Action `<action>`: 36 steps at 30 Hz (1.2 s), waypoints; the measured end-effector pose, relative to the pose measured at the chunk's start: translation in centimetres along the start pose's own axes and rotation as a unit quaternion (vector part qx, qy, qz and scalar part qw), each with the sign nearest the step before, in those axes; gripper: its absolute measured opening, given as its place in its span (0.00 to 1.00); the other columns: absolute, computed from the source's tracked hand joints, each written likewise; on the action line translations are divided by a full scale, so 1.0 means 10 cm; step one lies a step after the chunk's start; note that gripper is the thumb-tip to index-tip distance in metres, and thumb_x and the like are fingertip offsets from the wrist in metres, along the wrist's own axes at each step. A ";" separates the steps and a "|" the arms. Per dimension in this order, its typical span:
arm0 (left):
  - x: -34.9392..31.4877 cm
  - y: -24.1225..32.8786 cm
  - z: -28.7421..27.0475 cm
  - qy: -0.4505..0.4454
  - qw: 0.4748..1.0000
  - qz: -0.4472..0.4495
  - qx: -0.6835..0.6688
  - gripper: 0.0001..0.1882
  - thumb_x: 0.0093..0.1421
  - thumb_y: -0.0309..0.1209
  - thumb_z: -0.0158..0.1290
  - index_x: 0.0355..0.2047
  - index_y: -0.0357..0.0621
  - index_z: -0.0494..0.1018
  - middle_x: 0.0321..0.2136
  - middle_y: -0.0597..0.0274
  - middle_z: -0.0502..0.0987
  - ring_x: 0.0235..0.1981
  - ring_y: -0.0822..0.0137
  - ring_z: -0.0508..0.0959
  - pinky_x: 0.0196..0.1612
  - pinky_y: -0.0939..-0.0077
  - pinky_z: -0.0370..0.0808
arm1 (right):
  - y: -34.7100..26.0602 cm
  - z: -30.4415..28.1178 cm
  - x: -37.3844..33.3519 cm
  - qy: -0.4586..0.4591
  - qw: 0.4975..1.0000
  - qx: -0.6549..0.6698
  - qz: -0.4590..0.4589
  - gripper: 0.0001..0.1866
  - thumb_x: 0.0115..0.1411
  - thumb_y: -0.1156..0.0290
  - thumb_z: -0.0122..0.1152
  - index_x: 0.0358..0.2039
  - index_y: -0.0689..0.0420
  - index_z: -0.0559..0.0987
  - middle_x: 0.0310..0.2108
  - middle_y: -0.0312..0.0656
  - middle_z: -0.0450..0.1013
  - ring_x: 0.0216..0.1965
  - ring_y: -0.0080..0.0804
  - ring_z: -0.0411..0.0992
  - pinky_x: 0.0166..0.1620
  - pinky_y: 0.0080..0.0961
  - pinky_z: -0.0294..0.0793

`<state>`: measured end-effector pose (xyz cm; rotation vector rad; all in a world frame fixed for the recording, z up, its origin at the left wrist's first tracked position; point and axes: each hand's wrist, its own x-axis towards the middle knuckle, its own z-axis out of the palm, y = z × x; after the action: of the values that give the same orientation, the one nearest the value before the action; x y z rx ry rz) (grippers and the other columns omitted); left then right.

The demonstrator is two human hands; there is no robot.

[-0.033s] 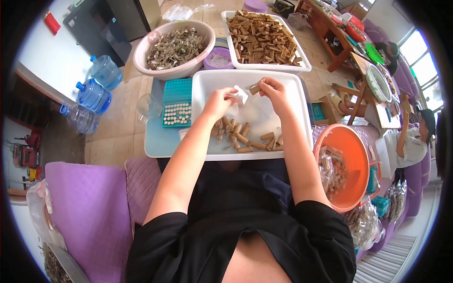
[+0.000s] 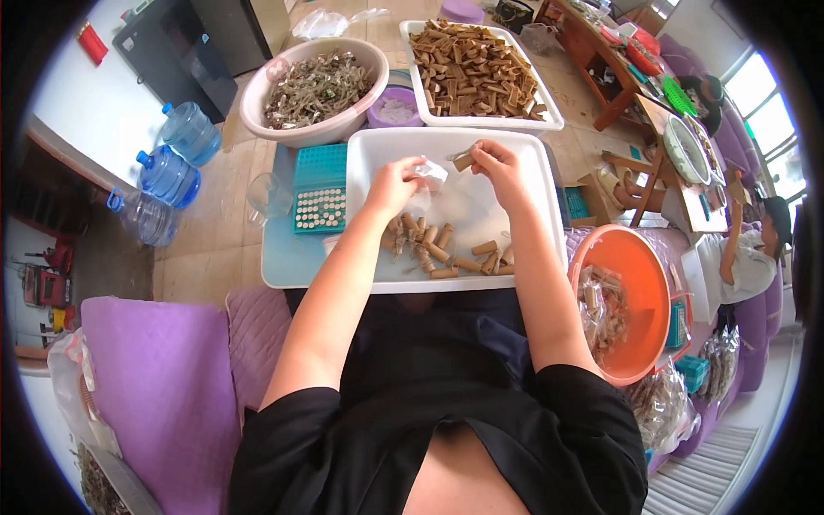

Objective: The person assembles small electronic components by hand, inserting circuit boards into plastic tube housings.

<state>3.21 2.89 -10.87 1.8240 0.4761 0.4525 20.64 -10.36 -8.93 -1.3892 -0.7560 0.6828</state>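
Virtually unchanged, pieces still apart near tray point(image 2: 481, 215) far edge: left hand point(image 2: 396, 184), fingers pinching white scrap point(image 2: 434, 172); right hand point(image 2: 499, 165), fingers pinching brown tube point(image 2: 463, 162).

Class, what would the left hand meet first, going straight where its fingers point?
Beyond the crumpled white piece it holds, the left hand would probably meet the brown piece in the right hand, though depth is unclear.

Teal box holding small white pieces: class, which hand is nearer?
Left: the left hand is right of the teal box; the right hand is farther right.
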 end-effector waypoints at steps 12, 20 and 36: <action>0.01 0.00 -0.04 0.026 0.984 -0.177 0.021 0.17 0.45 0.20 0.59 0.38 0.38 0.74 0.26 0.63 0.77 0.24 0.76 0.75 0.26 0.84 0.72 | -0.03 0.16 -0.08 -0.033 0.990 -0.134 0.003 0.07 0.53 0.74 0.61 0.34 0.58 0.78 0.26 0.34 0.73 0.28 0.18 0.69 0.33 0.15 0.69; -0.01 0.01 -0.03 -0.021 0.990 -0.140 -0.007 0.15 0.47 0.22 0.58 0.38 0.38 0.75 0.27 0.62 0.77 0.28 0.75 0.75 0.29 0.82 0.74 | -0.13 0.27 -0.15 -0.049 0.963 -0.258 -0.057 0.06 0.52 0.77 0.60 0.32 0.59 0.78 0.28 0.34 0.72 0.27 0.19 0.69 0.33 0.16 0.69; -0.01 -0.21 -0.08 -0.057 0.994 -0.074 -0.052 0.11 0.49 0.23 0.57 0.35 0.37 0.75 0.21 0.67 0.75 0.20 0.78 0.72 0.24 0.84 0.70 | 0.01 0.27 -0.09 -0.112 0.991 -0.077 -0.012 0.09 0.51 0.75 0.62 0.33 0.62 0.77 0.25 0.37 0.74 0.26 0.19 0.71 0.31 0.17 0.71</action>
<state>2.50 4.12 -12.66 1.6903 0.4952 0.2655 17.96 -9.42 -8.99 -1.4552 -1.0189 0.7831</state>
